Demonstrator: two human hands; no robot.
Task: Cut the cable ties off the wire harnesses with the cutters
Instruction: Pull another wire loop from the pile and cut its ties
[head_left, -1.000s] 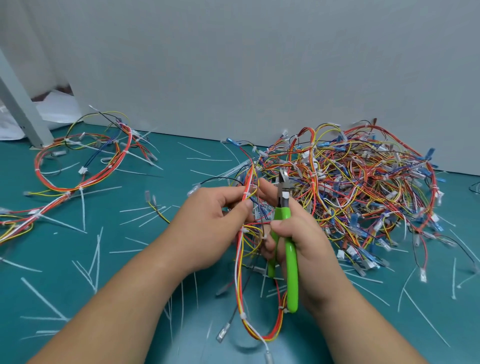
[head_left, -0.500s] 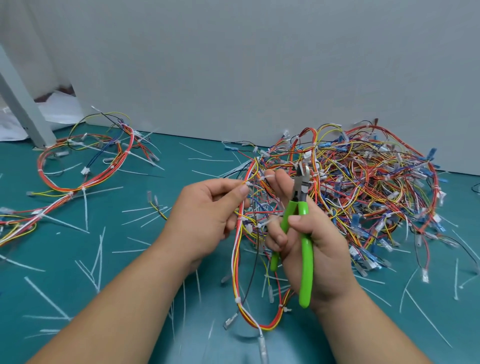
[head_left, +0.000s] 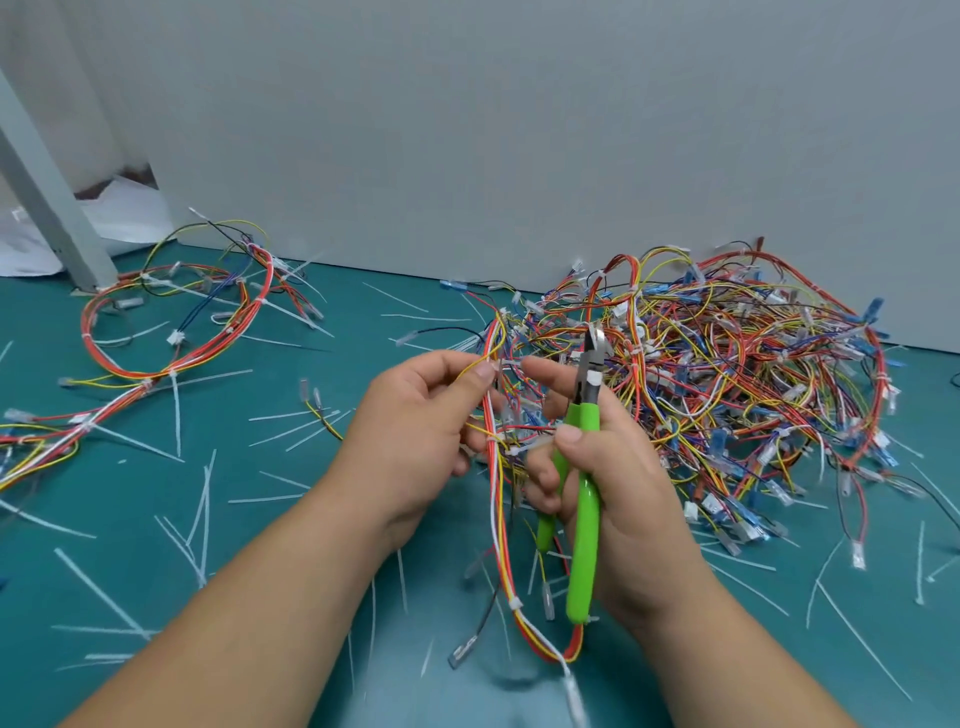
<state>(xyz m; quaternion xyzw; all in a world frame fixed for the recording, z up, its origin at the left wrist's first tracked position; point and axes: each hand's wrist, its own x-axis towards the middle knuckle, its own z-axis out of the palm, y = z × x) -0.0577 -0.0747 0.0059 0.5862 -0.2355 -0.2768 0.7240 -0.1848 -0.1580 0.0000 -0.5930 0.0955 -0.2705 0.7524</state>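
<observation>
My left hand (head_left: 415, 421) pinches a wire harness (head_left: 497, 530) of red, yellow and white wires near its top bend. The harness hangs down between my hands, with white cable ties on it. My right hand (head_left: 618, 483) grips green-handled cutters (head_left: 584, 499), jaws pointing up and apart from the wires. My right forefinger reaches toward the pinched spot. Behind my hands lies a big tangled pile of harnesses (head_left: 727, 374).
A second group of harnesses (head_left: 176, 322) lies at the left. Cut white tie pieces (head_left: 202, 499) are scattered over the teal mat (head_left: 156, 571). A grey wall (head_left: 519, 130) closes the back; a slanted grey post (head_left: 47, 197) stands at far left.
Both hands have risen with the harness, and the cutters have tilted more upright, jaws now clear of the wires. My left fingers shifted higher on the bundle.
</observation>
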